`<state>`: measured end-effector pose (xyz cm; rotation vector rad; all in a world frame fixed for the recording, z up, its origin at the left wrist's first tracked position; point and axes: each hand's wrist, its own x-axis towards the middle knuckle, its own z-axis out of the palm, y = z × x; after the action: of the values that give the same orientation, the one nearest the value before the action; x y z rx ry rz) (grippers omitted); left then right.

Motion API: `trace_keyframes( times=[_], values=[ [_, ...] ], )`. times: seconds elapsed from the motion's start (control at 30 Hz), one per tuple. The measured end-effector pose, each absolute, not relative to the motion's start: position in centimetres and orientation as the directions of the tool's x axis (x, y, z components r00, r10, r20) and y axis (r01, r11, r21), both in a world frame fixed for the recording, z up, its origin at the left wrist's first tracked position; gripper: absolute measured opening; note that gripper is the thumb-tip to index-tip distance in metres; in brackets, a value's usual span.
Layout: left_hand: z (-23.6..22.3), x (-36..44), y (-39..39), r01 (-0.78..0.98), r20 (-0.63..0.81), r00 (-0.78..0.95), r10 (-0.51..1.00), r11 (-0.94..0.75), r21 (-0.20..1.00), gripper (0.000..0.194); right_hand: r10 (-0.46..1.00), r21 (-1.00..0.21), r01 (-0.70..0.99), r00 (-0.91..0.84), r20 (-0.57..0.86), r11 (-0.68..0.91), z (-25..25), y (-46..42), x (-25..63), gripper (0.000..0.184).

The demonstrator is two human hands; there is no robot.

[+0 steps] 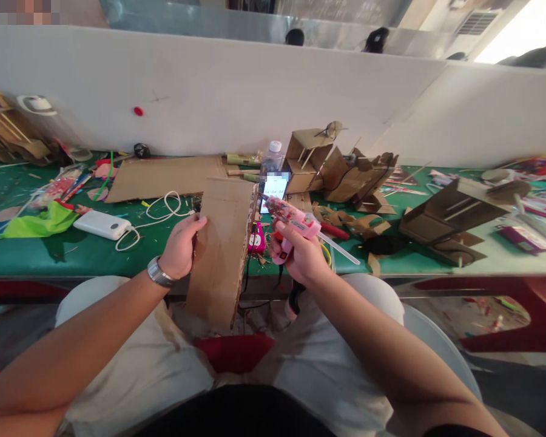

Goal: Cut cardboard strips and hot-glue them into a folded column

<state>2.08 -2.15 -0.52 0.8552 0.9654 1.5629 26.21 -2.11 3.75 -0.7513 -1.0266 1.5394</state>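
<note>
My left hand (182, 243) grips a tall rectangular piece of cardboard (221, 249) by its left edge, thumb on the front face and the other fingers hidden behind it. The board is tilted over the table's front edge, with its ragged corrugated side to the right. Wrapped in my right hand (300, 255) is a pink hot glue gun (295, 221), its nozzle pointing left toward the upper part of that ragged edge. A clear glue stick (341, 247) pokes out of the gun's back. Whether the nozzle touches the board I cannot tell.
On the green table (164, 255) lie a white power bank (101, 224) with a cable, a flat cardboard sheet (164, 176) and a lit phone (274, 189). A plastic bottle (273, 158) stands behind the phone. Cardboard constructions (455, 212) and scraps fill the right side.
</note>
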Motion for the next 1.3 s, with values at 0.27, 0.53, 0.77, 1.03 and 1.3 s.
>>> trace_keyframes(
  times=[0.27,0.53,0.77,1.03,1.3],
  values=[
    [0.5,2.2,-2.4,-0.410,0.080,-0.167,0.983,-0.142,0.901,0.016,0.971,-0.900,-0.422,-0.238,-0.002,-0.106,3.5,-2.3,26.1,0.051],
    [0.8,1.8,-2.2,-0.417,0.072,-0.186,0.980,-0.145,0.897,0.013,0.968,-0.916,-0.379,-0.247,-0.040,-0.135,2.7,-2.4,26.1,0.036],
    [0.9,1.6,-2.1,-0.383,0.093,-0.203,0.975,-0.166,0.909,0.016,0.958,-0.955,-0.272,-0.286,-0.034,-0.115,2.7,-2.5,26.3,0.047],
    [1.3,1.4,-1.9,-0.376,0.114,-0.257,0.960,-0.208,0.903,0.021,0.937,-0.991,-0.128,-0.350,0.011,-0.036,2.4,-2.3,26.8,0.057],
    [2.0,0.0,-1.0,-0.376,0.149,-0.445,0.883,-0.336,0.864,0.021,0.943,-0.995,-0.064,-0.329,-0.055,-0.080,2.4,-2.6,26.4,0.053]
  ],
)
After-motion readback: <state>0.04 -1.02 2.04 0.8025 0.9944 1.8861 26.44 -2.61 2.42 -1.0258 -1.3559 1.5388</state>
